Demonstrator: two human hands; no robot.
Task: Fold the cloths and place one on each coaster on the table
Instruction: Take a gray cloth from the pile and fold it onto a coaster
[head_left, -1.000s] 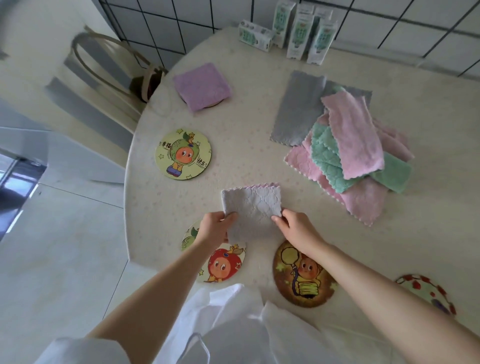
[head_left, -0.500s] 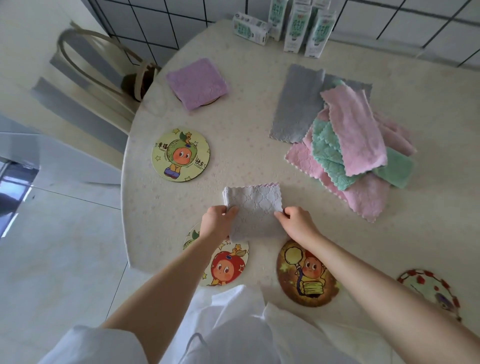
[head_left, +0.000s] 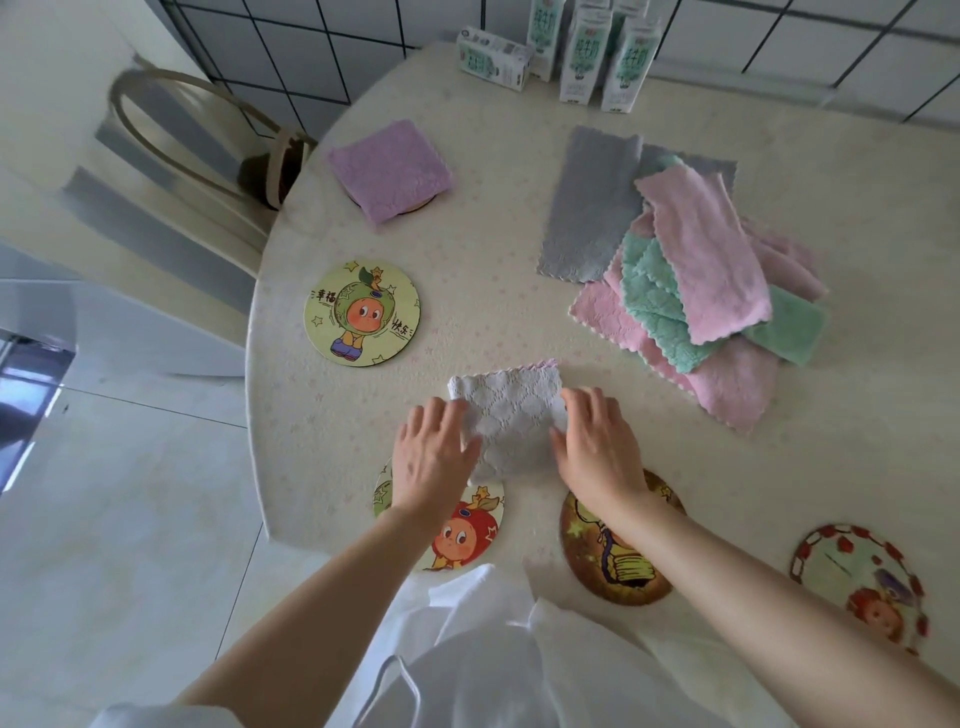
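Observation:
A folded grey cloth (head_left: 506, 423) lies on the table (head_left: 519, 322) in front of me. My left hand (head_left: 431, 457) grips its left edge and my right hand (head_left: 597, 447) grips its right edge. A folded purple cloth (head_left: 389, 171) rests on a far coaster, which it mostly hides. Bare coasters show: a green-character one (head_left: 362, 313), a red-character one (head_left: 467, 535) partly under my left wrist, a brown one (head_left: 618, 561) under my right wrist, and a red-rimmed one (head_left: 860, 584).
A loose pile of pink, green and grey cloths (head_left: 691, 275) lies to the right of centre. Several milk cartons (head_left: 576, 52) stand at the table's far edge by the tiled wall. A chair (head_left: 208, 156) stands at the left of the table.
Both hands have shifted from pinching the cloth's lower corners to lying flatter along its sides. The cloth stays in the same spot on the table.

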